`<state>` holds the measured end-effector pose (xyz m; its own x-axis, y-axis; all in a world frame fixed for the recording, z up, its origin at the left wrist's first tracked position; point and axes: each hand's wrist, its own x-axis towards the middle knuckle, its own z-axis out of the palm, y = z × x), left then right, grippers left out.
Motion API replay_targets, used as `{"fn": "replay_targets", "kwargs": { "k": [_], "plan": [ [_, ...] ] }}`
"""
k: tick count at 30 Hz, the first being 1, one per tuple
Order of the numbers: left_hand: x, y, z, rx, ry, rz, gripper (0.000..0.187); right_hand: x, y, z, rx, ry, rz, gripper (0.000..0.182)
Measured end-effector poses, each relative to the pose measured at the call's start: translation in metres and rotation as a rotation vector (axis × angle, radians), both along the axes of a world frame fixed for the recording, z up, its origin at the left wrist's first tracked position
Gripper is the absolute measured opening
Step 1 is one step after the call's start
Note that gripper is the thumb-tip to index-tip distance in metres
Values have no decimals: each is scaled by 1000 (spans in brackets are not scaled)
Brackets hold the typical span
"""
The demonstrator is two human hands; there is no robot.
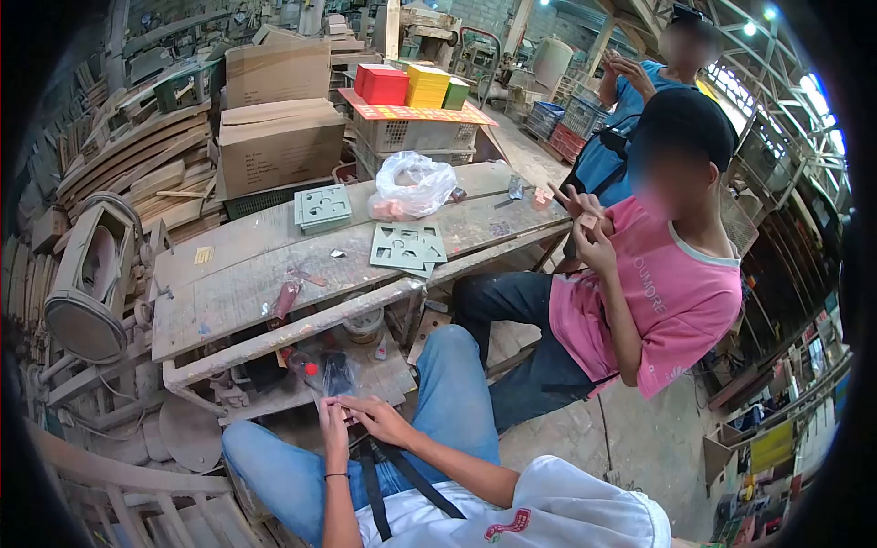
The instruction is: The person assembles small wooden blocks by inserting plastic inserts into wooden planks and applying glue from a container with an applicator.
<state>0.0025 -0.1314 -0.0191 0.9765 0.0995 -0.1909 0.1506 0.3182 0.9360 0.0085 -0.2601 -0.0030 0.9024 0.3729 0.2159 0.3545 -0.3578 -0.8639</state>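
Observation:
My left hand (332, 422) and my right hand (382, 422) meet above my lap, fingers closed together. Between the fingertips is a small light-brown piece (345, 414), wood-like in colour; its shape is mostly covered by the fingers. Just beyond my hands, under the bench, lie a clear plastic bag (338, 373) and a bottle with a red cap (311, 369). On the wooden bench (228, 283) rest two stacks of grey-green cut-out boards, one stack (322, 206) farther back and one (406, 245) nearer, beside a white plastic bag (411, 187) with pinkish contents.
A co-worker in a pink shirt (639, 292) sits at my right, holding a small piece. Behind stands a person in blue (630, 119). Cardboard boxes (281, 146) and crates (416, 137) with red, yellow and green blocks stand behind the bench. Stacked wood (146, 173) fills the left.

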Motion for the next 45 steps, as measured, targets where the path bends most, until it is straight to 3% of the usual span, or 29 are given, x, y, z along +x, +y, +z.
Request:
{"fn": "replay_targets", "kwargs": {
  "k": [5,13,19,23,27,36,38,45],
  "plan": [
    [3,2,-10,-39,46,-6,18,1,0,-12,-57,-22,-44,37],
    [3,4,-10,130,-72,28,29,1,2,-5,-30,35,-37,37],
    [5,6,-13,206,-124,10,29,6,4,-12,-61,13,-58,36],
    [9,7,-25,191,-86,9,30,2,5,-11,63,-24,-59,39],
    [9,7,-28,242,-169,29,29,6,6,-21,7,-55,-81,38],
    [9,12,-34,225,-98,31,30,7,5,-26,-17,-52,-67,34],
    [11,10,-34,185,-87,11,29,5,4,-8,-9,77,-14,35],
    [11,14,-25,313,-113,24,30,5,4,-10,-28,86,-4,34]
  ]
}}
